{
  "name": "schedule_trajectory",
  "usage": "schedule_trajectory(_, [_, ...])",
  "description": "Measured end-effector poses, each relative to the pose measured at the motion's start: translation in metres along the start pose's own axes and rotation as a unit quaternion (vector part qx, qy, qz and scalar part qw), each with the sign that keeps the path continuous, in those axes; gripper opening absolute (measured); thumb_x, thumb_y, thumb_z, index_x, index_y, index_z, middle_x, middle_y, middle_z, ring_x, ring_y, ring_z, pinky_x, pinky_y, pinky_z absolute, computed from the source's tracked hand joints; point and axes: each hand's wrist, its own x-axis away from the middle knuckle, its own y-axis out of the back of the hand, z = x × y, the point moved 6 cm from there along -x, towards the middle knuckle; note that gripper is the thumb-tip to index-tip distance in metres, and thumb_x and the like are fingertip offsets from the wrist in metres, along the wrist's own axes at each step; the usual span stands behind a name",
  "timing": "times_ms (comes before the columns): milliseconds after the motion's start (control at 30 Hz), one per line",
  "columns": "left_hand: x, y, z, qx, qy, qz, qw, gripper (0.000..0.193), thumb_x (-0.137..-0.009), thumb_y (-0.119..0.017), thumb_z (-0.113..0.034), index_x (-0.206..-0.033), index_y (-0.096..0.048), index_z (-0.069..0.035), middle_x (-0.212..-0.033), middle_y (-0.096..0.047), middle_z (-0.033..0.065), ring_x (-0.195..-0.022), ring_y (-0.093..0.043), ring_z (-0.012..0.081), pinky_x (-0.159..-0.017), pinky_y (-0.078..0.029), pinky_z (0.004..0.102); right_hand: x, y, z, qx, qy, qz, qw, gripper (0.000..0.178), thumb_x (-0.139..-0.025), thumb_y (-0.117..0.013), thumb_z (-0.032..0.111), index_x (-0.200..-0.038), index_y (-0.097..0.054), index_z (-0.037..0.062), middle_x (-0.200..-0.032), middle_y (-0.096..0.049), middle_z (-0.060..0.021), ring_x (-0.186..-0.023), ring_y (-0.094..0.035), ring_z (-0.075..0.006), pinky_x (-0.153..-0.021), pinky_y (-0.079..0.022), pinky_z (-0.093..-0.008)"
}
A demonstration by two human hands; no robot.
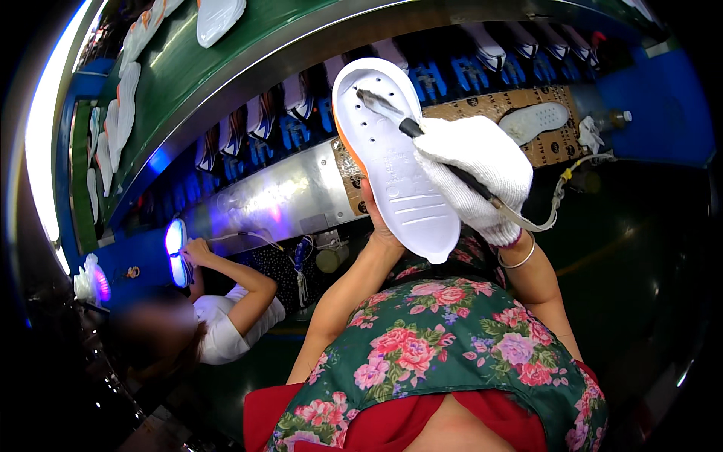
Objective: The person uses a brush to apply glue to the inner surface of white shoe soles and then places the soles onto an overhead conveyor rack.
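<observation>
Grasping a brush point(410, 127) slantwise, the gloved right hand point(482, 162) leans over a sole point(410, 200) clasped by the left hand point(378, 220).

A person in a dark green apron with pink flowers point(422, 343) holds a white shoe sole with an orange edge point(410, 192), tilted up toward the camera. The bare left hand point(384, 218) supports it at its left edge. The right hand, in a white knitted glove point(486, 169), grips a black-handled brush point(411, 127), its bristles over the small holes at the sole's far end. Behind, a pale sole point(536, 123) lies on brown patterned cardboard point(459, 109). Farther back, more white soles point(126, 98) rest on a curved green surface point(181, 56). At left, a co-worker in a white shirt point(230, 331) handles a brightly lit sole point(178, 253).
</observation>
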Motion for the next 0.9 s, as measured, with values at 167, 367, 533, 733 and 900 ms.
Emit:
schedule_trajectory(167, [0.003,-0.01,0.012,-0.08,0.034,0.027,0.996,0.101,-0.076,-0.061,-0.074,-0.152,-0.032,-0.015,-0.148,-0.045,0.0121,-0.134,-0.047,0.0316,-0.111,-0.039,0.0509,0.007,0.003,-0.001,-0.008,-0.028,0.011,1.0,0.035,-0.076,-0.07,0.012,-0.11,-0.072,0.0034,-0.107,-0.071,-0.0144,-0.093,-0.068,-0.0314,-0.082,-0.055,-0.04])
schedule_trajectory(367, [-0.004,-0.004,0.015,-0.057,0.049,0.002,0.997,0.098,-0.079,-0.058,-0.074,-0.152,-0.032,-0.014,-0.147,-0.045,0.0126,-0.133,-0.047,0.0317,-0.112,-0.039,0.05,0.016,-0.014,0.004,-0.076,-0.084,0.004,0.994,0.03,-0.079,-0.072,0.008,-0.109,-0.073,0.0046,-0.104,-0.072,-0.0136,-0.092,-0.07,-0.0277,-0.079,-0.055,-0.0379])
schedule_trajectory(533, [-0.012,0.009,0.016,0.001,0.056,0.006,0.998,0.098,-0.079,-0.055,-0.077,-0.151,-0.032,-0.014,-0.147,-0.046,0.0131,-0.132,-0.048,0.0317,-0.112,-0.039,0.0493,0.017,-0.012,-0.002,-0.055,-0.127,-0.08,0.987,0.025,-0.074,-0.076,0.005,-0.098,-0.074,0.0012,-0.095,-0.073,-0.0132,-0.086,-0.07,-0.0268,-0.076,-0.055,-0.0354])
schedule_trajectory(733, [-0.021,0.008,0.014,0.094,0.079,0.047,0.991,0.099,-0.08,-0.051,-0.08,-0.15,-0.033,-0.013,-0.145,-0.047,0.0135,-0.131,-0.049,0.0318,-0.112,-0.039,0.0486,0.012,-0.028,0.014,-0.058,-0.082,-0.02,0.995,0.025,-0.074,-0.075,0.003,-0.099,-0.074,0.0021,-0.096,-0.073,-0.0133,-0.082,-0.07,-0.0275,-0.074,-0.055,-0.0344])
schedule_trajectory(900, [-0.027,-0.018,-0.002,0.139,0.03,0.092,0.986,0.094,-0.084,-0.047,-0.077,-0.151,-0.031,-0.013,-0.148,-0.044,0.0142,-0.133,-0.047,0.0319,-0.113,-0.037,0.0489,0.014,-0.023,0.001,-0.059,-0.104,-0.065,0.991,0.025,-0.074,-0.074,0.002,-0.1,-0.073,0.0009,-0.097,-0.073,-0.0138,-0.084,-0.07,-0.0268,-0.076,-0.055,-0.0344])
